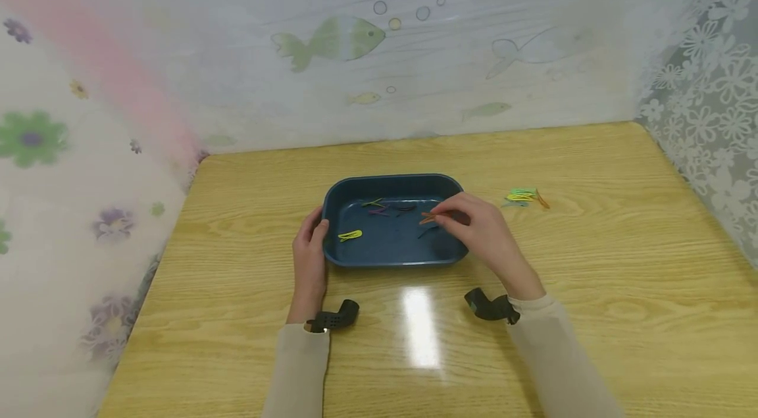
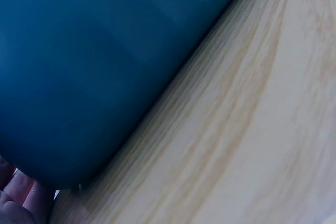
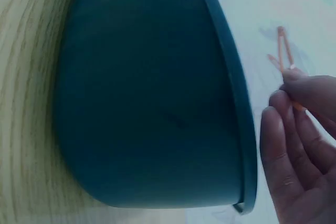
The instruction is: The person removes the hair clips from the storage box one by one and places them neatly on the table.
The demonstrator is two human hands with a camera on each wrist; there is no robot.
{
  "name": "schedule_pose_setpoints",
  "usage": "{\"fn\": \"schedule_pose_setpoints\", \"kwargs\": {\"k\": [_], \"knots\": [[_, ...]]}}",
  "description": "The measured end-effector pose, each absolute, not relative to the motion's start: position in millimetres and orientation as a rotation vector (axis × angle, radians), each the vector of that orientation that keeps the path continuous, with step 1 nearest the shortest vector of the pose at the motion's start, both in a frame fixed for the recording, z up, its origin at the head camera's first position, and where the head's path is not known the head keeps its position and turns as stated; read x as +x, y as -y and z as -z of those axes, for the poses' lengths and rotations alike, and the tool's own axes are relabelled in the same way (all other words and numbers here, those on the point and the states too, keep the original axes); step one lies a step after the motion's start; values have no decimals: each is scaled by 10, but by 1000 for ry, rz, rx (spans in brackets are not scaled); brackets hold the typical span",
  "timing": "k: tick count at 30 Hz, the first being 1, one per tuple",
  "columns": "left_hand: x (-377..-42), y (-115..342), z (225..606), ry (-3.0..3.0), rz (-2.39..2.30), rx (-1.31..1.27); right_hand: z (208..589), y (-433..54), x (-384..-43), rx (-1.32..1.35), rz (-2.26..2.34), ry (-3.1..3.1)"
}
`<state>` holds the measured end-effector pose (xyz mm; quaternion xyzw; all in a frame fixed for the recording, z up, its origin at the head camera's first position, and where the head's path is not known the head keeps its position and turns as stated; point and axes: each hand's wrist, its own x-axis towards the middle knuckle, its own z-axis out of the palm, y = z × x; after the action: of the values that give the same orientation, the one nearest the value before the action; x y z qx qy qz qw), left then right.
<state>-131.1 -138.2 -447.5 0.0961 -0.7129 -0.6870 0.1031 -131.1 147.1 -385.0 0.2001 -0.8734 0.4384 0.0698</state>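
A dark blue plastic basin (image 1: 393, 262) stands on the wooden table. My left hand (image 1: 309, 250) holds the basin's left end, thumb at the rim and fingers along the outer wall; in the left wrist view only some fingers (image 2: 23, 198) show beside the blue wall. Over the basin's right part, my right hand (image 1: 482, 234) pinches an orange hair clip (image 3: 285, 51) between thumb and fingertips. Inside lie a yellow hair clip (image 1: 350, 235) at the left, a yellow-green clip (image 1: 372, 203), purple clips (image 1: 379, 211) and a dark clip (image 1: 428, 232) below the right hand.
A small pile of green, yellow, orange and bluish hair clips (image 1: 524, 196) lies on the table (image 1: 592, 240) right of the basin. Patterned curtains (image 1: 414, 102) hang behind the table and at both sides. Each wrist wears a black camera mount (image 1: 491, 306).
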Motion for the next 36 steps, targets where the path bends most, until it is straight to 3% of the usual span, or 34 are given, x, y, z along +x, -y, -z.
{"fn": "schedule_pose_setpoints", "kwargs": {"k": [36], "knots": [[-1323, 1402, 4496, 2105, 2038, 253, 4099, -2051, -1417, 46, -1343, 2528]]}}
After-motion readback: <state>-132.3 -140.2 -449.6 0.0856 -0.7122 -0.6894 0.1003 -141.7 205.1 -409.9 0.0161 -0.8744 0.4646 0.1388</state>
